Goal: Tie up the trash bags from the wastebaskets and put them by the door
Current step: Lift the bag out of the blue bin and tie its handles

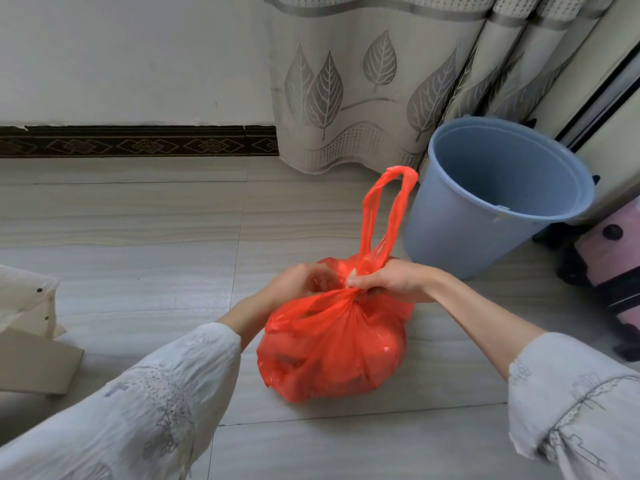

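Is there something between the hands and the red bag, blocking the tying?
Nothing visible. Both the left hand and right hand already grip the gathered neck of the bag, which sits on the floor.

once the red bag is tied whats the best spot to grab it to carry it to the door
Take the red bag by its handle loop, probably from above: the loop stands upright over the gathered neck, open enough to hook fingers through. The left hand and right hand now pinch that neck, beside the blue wastebasket.
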